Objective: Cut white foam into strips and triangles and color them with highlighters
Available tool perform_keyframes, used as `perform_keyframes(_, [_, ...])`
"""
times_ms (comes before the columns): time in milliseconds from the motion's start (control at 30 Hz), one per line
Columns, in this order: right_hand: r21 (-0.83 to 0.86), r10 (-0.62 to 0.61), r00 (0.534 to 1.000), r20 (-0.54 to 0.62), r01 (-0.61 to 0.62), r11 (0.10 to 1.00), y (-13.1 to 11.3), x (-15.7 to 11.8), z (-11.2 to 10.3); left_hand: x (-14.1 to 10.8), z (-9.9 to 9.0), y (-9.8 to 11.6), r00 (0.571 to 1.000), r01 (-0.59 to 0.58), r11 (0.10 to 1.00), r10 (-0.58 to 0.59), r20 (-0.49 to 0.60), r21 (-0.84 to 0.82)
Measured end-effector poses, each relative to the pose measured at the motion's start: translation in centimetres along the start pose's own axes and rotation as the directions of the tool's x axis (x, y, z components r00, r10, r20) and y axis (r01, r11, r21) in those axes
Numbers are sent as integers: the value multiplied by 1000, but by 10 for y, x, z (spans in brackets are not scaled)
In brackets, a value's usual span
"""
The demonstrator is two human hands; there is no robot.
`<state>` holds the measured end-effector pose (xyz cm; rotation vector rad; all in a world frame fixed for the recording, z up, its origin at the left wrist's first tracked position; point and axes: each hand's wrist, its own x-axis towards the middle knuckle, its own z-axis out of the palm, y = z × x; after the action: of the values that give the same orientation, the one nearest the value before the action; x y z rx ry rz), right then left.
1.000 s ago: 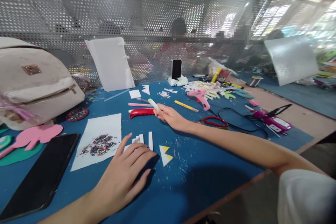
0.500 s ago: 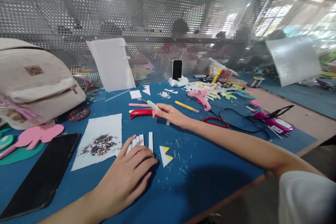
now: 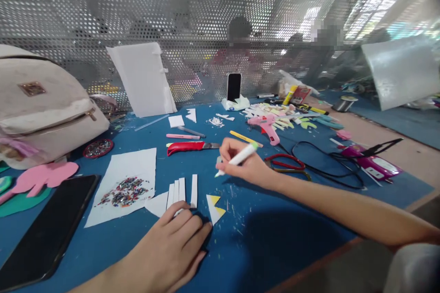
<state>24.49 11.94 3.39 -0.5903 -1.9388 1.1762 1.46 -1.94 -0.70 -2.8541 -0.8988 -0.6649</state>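
Between the thumb and fingers of my right hand (image 3: 245, 169) is a white marker (image 3: 243, 154) with a green end. Its light green tip points down to the left, over the blue table, and I cannot tell whether it touches. My left hand (image 3: 172, 247) lies palm down with fingers loosely bent, at the lower ends of several narrow white strips (image 3: 176, 191). One separate strip (image 3: 194, 187) lies just right of them. A white piece with yellow notches (image 3: 212, 209) is beside my left fingertips. Under the strips' left side shows a white wedge-shaped piece (image 3: 157, 204).
A red utility knife (image 3: 185, 146) lies with blade out, left of my right hand. Beyond are a yellow pen (image 3: 244, 138), pink glue gun (image 3: 266, 126) and cut scraps (image 3: 268, 111). Red-handled scissors (image 3: 285, 162) and a cable (image 3: 326, 178) lie rightward; beads on paper (image 3: 137, 165) leftward.
My right hand has come nearer and to the right, off the utility knife, turning the marker tip down. My left hand has slid slightly down, showing more of the strips.
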Motion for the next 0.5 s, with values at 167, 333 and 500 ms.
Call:
perform_keyframes(167, [54, 170, 976, 137, -179, 982, 7, -19, 15, 7, 0, 0, 1000, -10, 1000, 10, -25, 24])
perform_keyframes(333, [174, 282, 924, 258, -331, 927, 13, -24, 23, 11, -5, 1, 999, 27, 995, -30, 32, 91])
perform_keyframes(500, [161, 222, 935, 276, -273, 949, 15, -26, 16, 12, -10, -2, 990, 34, 991, -51, 129, 126])
